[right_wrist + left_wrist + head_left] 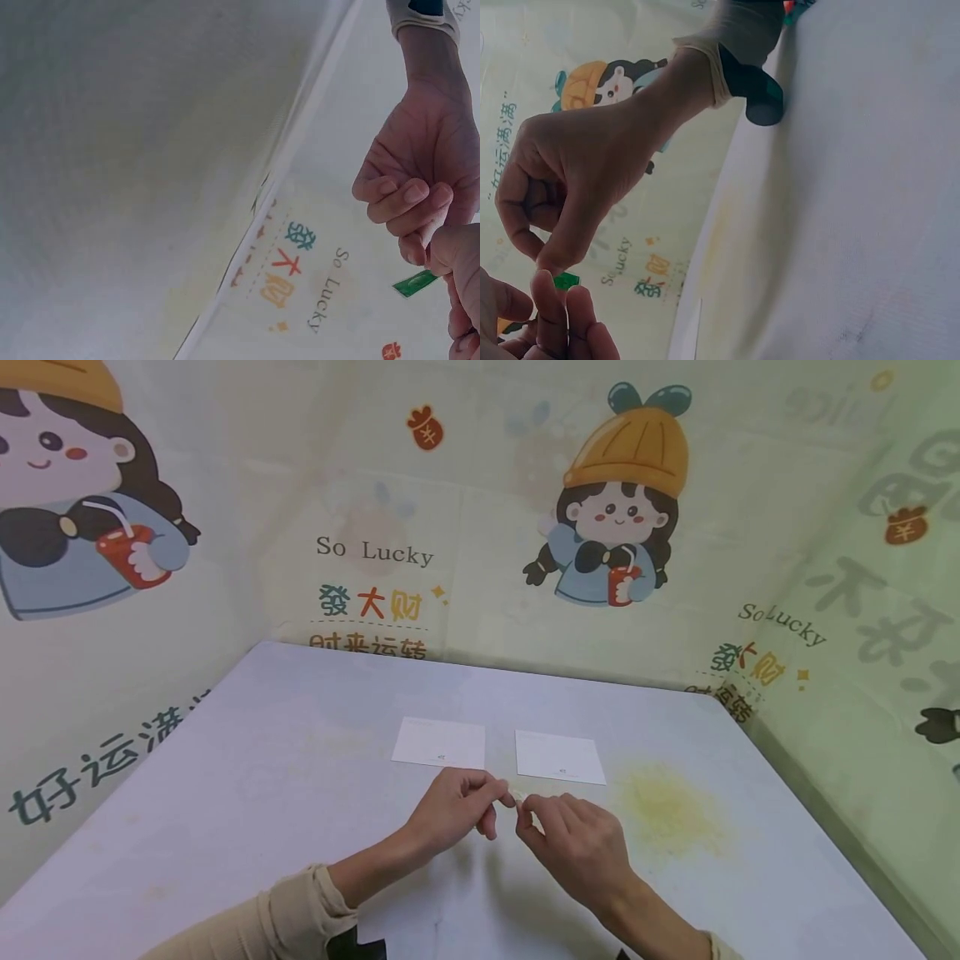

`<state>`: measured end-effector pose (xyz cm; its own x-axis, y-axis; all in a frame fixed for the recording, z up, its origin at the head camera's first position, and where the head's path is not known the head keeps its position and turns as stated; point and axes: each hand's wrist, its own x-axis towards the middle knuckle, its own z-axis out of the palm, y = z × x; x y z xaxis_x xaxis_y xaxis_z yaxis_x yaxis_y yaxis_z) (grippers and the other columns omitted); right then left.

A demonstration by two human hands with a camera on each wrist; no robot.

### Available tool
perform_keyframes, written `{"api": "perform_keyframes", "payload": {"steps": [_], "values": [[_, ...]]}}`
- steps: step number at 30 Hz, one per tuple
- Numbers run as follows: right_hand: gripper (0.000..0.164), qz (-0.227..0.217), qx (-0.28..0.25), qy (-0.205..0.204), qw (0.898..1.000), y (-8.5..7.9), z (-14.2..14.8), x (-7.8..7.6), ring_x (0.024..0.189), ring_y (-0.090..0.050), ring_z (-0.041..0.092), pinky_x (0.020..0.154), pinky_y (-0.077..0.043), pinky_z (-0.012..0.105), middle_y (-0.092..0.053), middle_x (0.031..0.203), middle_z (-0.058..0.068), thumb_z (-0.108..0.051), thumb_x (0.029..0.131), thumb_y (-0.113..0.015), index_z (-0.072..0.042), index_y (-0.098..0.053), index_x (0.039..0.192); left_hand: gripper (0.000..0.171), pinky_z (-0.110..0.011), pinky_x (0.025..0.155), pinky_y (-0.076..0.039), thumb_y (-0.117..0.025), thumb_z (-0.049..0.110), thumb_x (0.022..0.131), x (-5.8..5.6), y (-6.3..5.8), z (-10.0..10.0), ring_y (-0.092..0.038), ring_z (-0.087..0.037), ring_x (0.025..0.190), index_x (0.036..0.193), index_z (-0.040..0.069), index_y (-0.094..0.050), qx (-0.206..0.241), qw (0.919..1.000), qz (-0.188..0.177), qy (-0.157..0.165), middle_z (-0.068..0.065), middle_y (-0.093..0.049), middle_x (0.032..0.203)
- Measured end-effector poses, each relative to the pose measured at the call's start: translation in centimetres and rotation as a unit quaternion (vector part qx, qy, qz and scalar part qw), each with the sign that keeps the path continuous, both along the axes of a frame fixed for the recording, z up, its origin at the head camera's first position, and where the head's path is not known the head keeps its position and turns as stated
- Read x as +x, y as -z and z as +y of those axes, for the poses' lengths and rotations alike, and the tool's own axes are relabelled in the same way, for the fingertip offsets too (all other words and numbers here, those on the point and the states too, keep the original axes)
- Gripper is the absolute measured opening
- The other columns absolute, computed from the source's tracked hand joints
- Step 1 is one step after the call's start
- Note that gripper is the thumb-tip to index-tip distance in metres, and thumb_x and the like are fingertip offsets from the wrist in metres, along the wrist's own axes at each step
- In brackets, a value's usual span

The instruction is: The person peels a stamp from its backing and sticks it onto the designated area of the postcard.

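In the head view both hands meet above the table, in front of two white cards. A small flat green strip with a pale edge [415, 284] shows at the fingertips in the right wrist view. My left hand [457, 806] pinches it between thumb and index finger. From the other side my right hand [581, 843] also pinches at it, thumb against index finger, fingertips close to the left ones. Fingers cover most of the strip; only a green bit [566, 280] shows in the left wrist view, and its pale side appears in the head view.
The left white card [439, 742] and right white card [558, 757] lie side by side on the white table [247, 793], each with a tiny print near its lower edge. A yellow stain [671, 806] marks the tabletop at right. Printed cloth [480, 527] hangs behind and beside the table.
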<state>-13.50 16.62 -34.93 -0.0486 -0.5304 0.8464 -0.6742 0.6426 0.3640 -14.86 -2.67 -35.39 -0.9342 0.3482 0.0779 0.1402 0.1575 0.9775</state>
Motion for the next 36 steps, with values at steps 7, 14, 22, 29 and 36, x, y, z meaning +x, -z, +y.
{"api": "perform_keyframes", "payload": {"steps": [7,14,22,29,36], "values": [[0.025,0.022,0.009,-0.015,1.000,-0.50,-0.32,0.27,0.046,-0.028,0.002,0.044,-0.021,0.009,-0.039,0.054,-0.008,-0.006,0.096,-0.049,-0.008,-0.059,0.073,0.027,-0.033,0.076,-0.042,-0.061,0.030,0.102,0.36,-0.32,0.17,-0.063,-0.016,0.065,0.095,0.009,-0.077,0.017,0.9998,-0.001,0.008,-0.005,-0.062,0.058],[0.026,0.019,0.012,-0.017,1.000,-0.40,-0.29,0.36,0.044,-0.033,0.003,0.042,-0.026,0.010,-0.041,0.053,-0.007,-0.009,0.098,-0.052,-0.008,-0.060,0.074,0.025,-0.032,0.070,-0.041,-0.062,0.026,0.102,0.54,-0.43,0.17,-0.062,-0.016,0.064,0.096,0.006,-0.075,0.030,0.9995,-0.004,0.007,-0.006,-0.061,0.058],[0.025,0.021,0.011,-0.011,1.000,-0.42,-0.36,0.34,0.045,-0.035,0.003,0.043,-0.026,0.009,-0.042,0.052,-0.007,-0.009,0.097,-0.053,-0.008,-0.061,0.073,0.021,-0.027,0.064,-0.042,-0.063,0.021,0.101,0.60,-0.45,0.10,-0.061,-0.015,0.063,0.097,0.005,-0.075,0.026,0.9996,0.007,0.007,-0.006,-0.061,0.058],[0.023,-0.022,0.006,-0.009,1.000,0.14,-0.27,0.62,0.045,-0.038,0.002,0.043,-0.028,0.009,-0.050,0.056,-0.007,-0.015,0.097,-0.054,-0.010,-0.065,0.077,0.019,-0.024,0.056,-0.037,-0.062,0.019,0.099,0.45,-0.26,-0.10,-0.059,-0.014,0.061,0.096,0.005,-0.074,0.015,0.9998,0.011,0.007,-0.003,-0.060,0.057],[0.024,-0.085,-0.023,-0.025,0.996,0.30,-0.02,0.70,0.044,-0.035,0.000,0.043,-0.024,0.006,-0.047,0.054,-0.008,-0.023,0.100,-0.055,-0.008,-0.070,0.088,0.018,-0.024,0.049,-0.029,-0.062,0.019,0.097,0.20,-0.13,-0.53,-0.057,-0.014,0.059,0.095,0.005,-0.074,-0.001,0.9996,0.024,0.015,-0.002,-0.060,0.057]]}}
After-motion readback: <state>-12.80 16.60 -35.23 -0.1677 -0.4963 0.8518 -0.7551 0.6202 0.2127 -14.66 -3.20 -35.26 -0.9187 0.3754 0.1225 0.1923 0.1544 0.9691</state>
